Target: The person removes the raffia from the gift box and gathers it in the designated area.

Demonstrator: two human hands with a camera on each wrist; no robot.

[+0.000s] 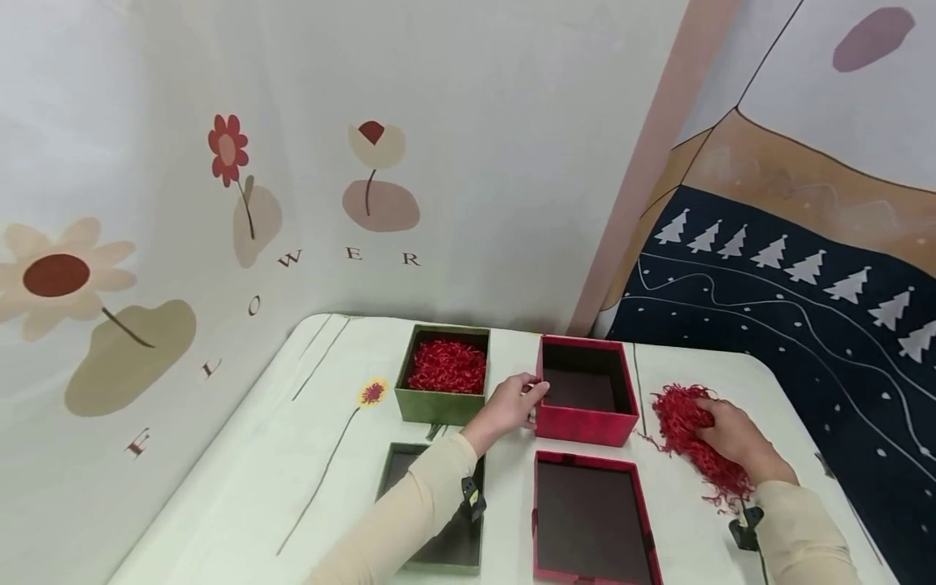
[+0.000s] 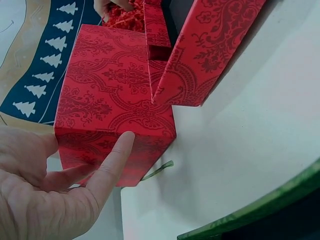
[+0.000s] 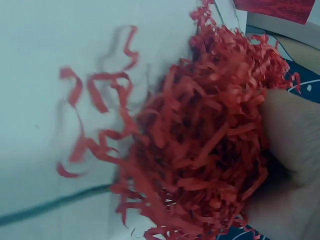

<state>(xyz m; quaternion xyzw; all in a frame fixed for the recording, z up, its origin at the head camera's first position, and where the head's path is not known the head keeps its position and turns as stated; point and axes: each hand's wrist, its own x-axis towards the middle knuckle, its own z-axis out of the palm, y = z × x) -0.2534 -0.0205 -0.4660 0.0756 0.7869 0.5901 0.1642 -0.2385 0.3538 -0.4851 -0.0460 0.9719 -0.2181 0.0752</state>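
My left hand holds the left wall of a red patterned box. In the left wrist view, its index finger lies along the box's corner edge and the thumb reaches the rim. The box stands upright and open-topped, its dark inside showing. To the right of it, my right hand grips a clump of red shredded paper just over the table. Loose strands spread from that clump in the right wrist view, and the fingertips are hidden in the paper.
A green box full of red shredded paper stands left of the red one. Nearer me lie a red lid, inside facing up, and a green lid partly under my left sleeve. The white table meets printed curtains behind.
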